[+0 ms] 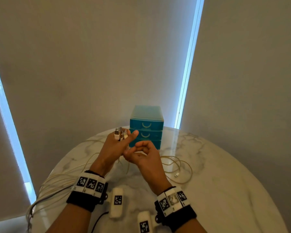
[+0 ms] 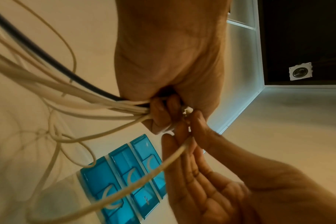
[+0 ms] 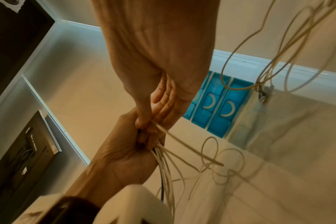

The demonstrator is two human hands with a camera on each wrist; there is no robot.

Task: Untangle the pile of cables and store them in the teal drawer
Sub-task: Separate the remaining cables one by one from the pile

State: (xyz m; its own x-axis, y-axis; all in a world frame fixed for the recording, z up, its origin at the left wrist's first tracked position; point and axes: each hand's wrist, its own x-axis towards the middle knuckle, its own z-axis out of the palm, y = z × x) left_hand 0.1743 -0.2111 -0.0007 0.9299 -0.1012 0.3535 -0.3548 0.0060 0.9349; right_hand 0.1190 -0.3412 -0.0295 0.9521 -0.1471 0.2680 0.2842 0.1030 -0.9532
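Cables (image 1: 175,163) are spreading in loose pale loops across the marble bench (image 1: 225,190), some trailing off its near left edge, while their plug ends are being gathered upright in the left hand (image 1: 114,148). That hand is clenching round a bundle of white leads and one dark lead, with the connectors (image 1: 120,134) poking out above its fingers. The right hand (image 1: 144,156) is pinching a single cream cable (image 2: 144,178) between thumb and fingertips, just beside the left fist.

To do this step well, I judge the right hand should be running along that one strand and drawing it clear of the loops gently, feeding slack instead of tugging, since a hard pull could be tightening the small knot showing in the wrist views. The left hand should be keeping the ends firm so they are not slipping back.

Looking thin, limp and springy, the leads are likely to coil back on themselves. The teal drawer (image 1: 145,134) unit is standing at the far side of the bench with all its drawers shut, so nothing is being stored yet.
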